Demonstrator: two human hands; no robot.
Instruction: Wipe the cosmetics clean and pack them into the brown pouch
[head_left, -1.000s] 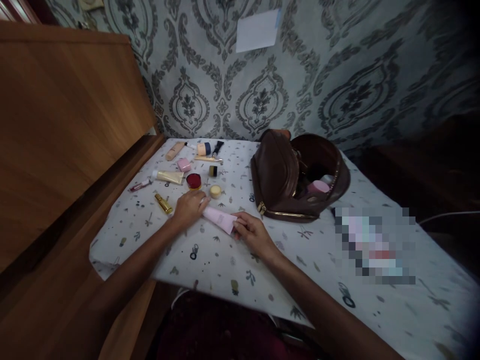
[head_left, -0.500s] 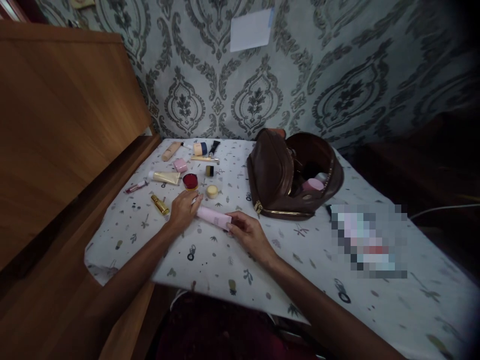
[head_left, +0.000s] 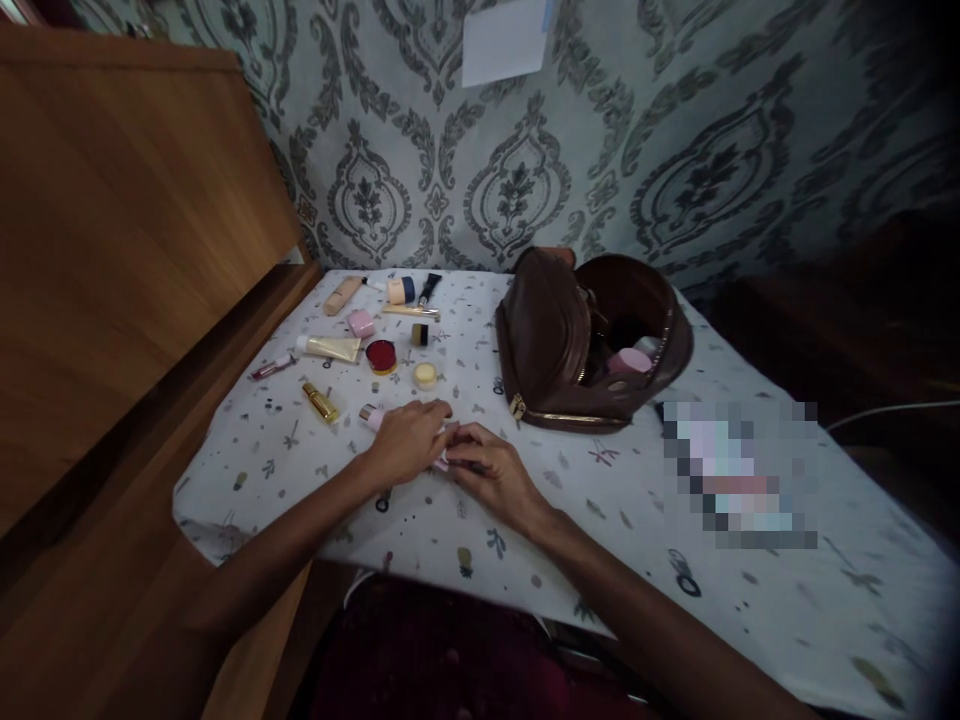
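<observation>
A pink cosmetic tube [head_left: 370,414] lies low over the tablecloth, mostly covered by my hands, with its cap end poking out at the left. Across its middle rests my left hand [head_left: 407,441], fingers closed over it. My right hand [head_left: 495,474] pinches the tube's right end, its fingertips meeting those of the left. Just beyond the hands sits a small round jar with a pale yellow lid [head_left: 424,375]. A red-topped jar [head_left: 381,356] is farther left, and a gold lipstick-like tube [head_left: 321,403] lies left of the pink one.
An open brown leather bag [head_left: 551,340] stands at the right with a pink-topped item [head_left: 630,361] inside. Several cosmetics, including a cream tube [head_left: 330,347] and a beige bottle [head_left: 343,297], lie at the back left. A wooden cabinet [head_left: 135,220] borders the left; a pixelated object [head_left: 735,475] lies right.
My left hand has slid right along the pink tube, from near its cap to its middle, leaving the cap end showing. My right hand stays at the other end.
</observation>
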